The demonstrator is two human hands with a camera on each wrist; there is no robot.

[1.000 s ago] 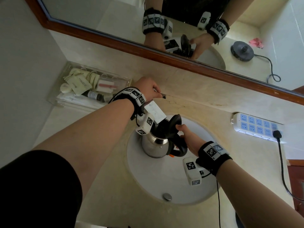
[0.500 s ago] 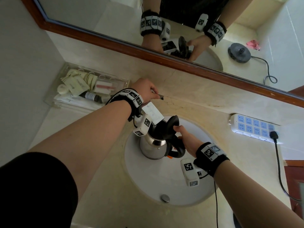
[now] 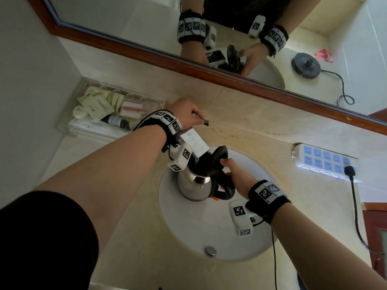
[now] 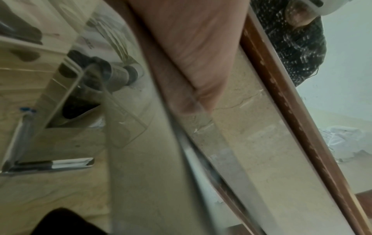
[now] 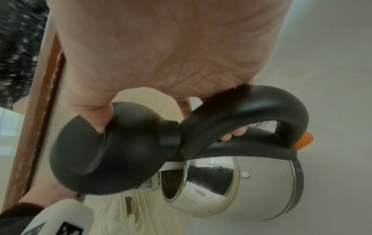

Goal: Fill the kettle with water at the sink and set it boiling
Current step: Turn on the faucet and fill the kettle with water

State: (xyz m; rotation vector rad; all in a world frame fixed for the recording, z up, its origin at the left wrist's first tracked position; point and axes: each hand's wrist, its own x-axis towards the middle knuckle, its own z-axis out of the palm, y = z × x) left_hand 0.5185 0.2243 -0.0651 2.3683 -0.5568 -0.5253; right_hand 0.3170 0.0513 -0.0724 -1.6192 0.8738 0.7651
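1. The head view is taking in the whole scene: the steel kettle (image 3: 193, 183) is being held over the white sink (image 3: 194, 222), its opening under the flat tap spout (image 3: 194, 144), with the left hand (image 3: 185, 113) closed over the tap lever (image 3: 204, 121) behind it. The right wrist view is adding what the head view is missing: the orange switch (image 5: 306, 140) at the foot of the black handle (image 5: 251, 111), and the lid (image 5: 112, 147) standing swung open. The left wrist view is showing mostly blurred palm and counter; how those fingers are lying there, I cannot tell.
2. A beige stone counter (image 3: 129, 237) is surrounding the basin, with a wood-framed mirror (image 3: 146, 24) above, a clear tray (image 3: 69, 126) of toiletries to the left and a white power strip (image 3: 324, 162) with one black plug (image 3: 349, 171) to the right. The mirror is reflecting a black kettle base (image 3: 306, 65).
3. The right hand (image 3: 238, 181) is gripping the handle, fingers curling through its loop, while the thumb (image 5: 96, 114) is pressing against the raised lid.
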